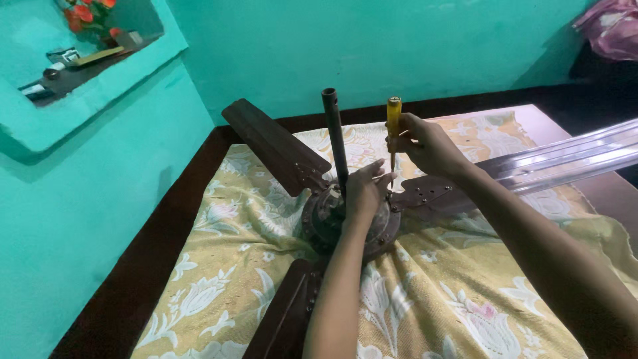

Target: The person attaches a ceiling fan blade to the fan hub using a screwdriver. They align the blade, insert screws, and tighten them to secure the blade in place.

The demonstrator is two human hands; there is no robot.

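A dark brown ceiling fan lies on a yellow flowered cloth (232, 226). Its round motor housing (319, 223) sits in the middle, with an upright down rod (335, 136) rising from it. My left hand (364, 193) rests on top of the housing, fingers near the screwdriver's tip. A yellow-handled screwdriver (393, 119) stands upright in the grip of my right hand (428, 145), its tip down at the joint where the right blade bracket (428, 194) meets the housing. One blade (272, 143) points to the back left, another (282, 319) toward me.
The right blade (565, 159) looks silvery and runs off the right edge. Teal walls close in at the left and back. A wall niche (80, 60) at the upper left holds red flowers and small items. Pink cloth (611, 26) hangs at the top right.
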